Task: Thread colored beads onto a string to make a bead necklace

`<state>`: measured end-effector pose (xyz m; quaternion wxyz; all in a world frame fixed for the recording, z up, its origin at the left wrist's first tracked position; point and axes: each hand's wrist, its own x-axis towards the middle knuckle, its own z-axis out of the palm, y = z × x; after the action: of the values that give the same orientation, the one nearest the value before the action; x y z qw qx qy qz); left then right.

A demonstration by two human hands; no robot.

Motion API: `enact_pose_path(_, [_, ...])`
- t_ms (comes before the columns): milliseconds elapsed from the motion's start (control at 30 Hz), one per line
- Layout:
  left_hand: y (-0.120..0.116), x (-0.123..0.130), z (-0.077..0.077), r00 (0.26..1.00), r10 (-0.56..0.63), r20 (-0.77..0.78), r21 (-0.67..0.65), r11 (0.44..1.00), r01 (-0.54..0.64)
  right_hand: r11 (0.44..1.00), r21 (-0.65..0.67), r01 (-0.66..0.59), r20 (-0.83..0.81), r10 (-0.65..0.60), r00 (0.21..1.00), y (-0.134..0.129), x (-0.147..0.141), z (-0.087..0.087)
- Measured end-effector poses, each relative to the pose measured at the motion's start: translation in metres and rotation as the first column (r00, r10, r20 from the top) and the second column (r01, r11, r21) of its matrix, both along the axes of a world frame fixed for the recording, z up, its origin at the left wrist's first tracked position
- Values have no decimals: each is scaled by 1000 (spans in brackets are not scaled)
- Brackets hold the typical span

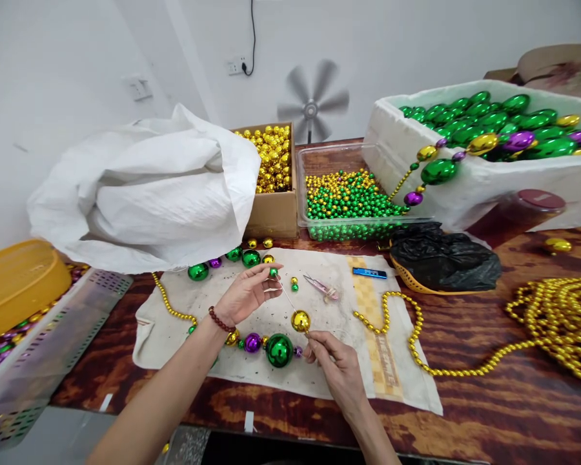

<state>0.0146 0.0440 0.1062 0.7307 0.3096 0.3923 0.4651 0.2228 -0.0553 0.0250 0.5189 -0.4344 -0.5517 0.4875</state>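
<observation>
Between the thumb and fingers of my left hand [252, 292] is a small green bead [273, 272] on a thin pale cord. That cord runs down to a shiny gold ball [301, 321], just above the fingertips of my right hand [333, 361], which pinch the strand below it. Close to my right fingertips lies a strung row with a small purple bead [297, 351], a large green ball [279, 350] and a purple ball [252, 343]. Small scissors [321, 287] and two loose small beads [294, 284] rest on the pale cloth [252, 374].
Behind the cloth stand a white sack [159, 206], a cardboard box [271, 216] of gold balls, a clear tub [336, 152] of small beads and a foam box [465, 187]. A blue cutter [369, 273], a black bag [445, 258] and coiled gold beads [561, 323] lie rightward.
</observation>
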Motion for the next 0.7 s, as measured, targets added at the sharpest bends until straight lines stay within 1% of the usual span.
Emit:
enact_pose_path(167, [1, 0, 3, 997, -8, -77, 50, 999, 11, 1000, -19, -9, -14, 8, 1000, -1, 1, -4])
enact_pose_path(267, [-3, 4, 4, 983, -1, -185, 139, 990, 27, 998, -55, -7, -19, 6, 1000, -2, 1, -7])
enact_pose_path(333, [-7, 8, 1, 957, -31, -289, 204, 974, 94, 996, -88, 0, -33, -3, 999, -2, 0, -10])
enact_pose_path(367, [-9, 9, -1, 931, -64, -359, 225, 962, 153, 994, -105, 6, -44, -10, 999, -2, 0, -11])
enact_pose_path(400, [-11, 8, -3, 887, -93, -452, 238, 946, 221, 992, -123, 11, -57, -18, 998, -1, 0, -13])
enact_pose_path(433, [-11, 5, -6, 815, -99, -571, 244, 928, 283, 990, -140, 18, -74, -29, 997, 0, 0, -14])
enact_pose_path(467, [-10, -1, -8, 707, -64, -705, 245, 913, 327, 988, -155, 25, -93, -39, 995, 1, 1, -16])
enact_pose_path(500, [-8, -9, -10, 551, 14, -834, 245, 905, 347, 985, -169, 31, -112, -51, 992, 2, 1, -18])
enact_pose_path(533, [-5, -20, -12, 348, 122, -929, 249, 904, 348, 983, -180, 37, -130, -61, 990, 3, 1, -19])
enact_pose_path(567, [0, -33, -12, 116, 227, -967, 253, 909, 332, 981, -188, 40, -145, -68, 987, 4, 1, -20])
enact_pose_path(600, [5, -47, -13, -110, 301, -947, 254, 915, 315, 981, -192, 39, -155, -70, 985, 4, 1, -21])
enact_pose_path(633, [11, -61, -13, -300, 339, -892, 249, 921, 299, 980, -193, 38, -158, -70, 985, 4, 1, -22])
enact_pose_path(667, [17, -73, -14, -435, 352, -829, 239, 925, 294, 981, -193, 35, -155, -65, 986, 4, 0, -22])
enact_pose_path(700, [23, -84, -15, -512, 359, -781, 228, 926, 301, 981, -190, 33, -150, -62, 987, 4, -1, -22])
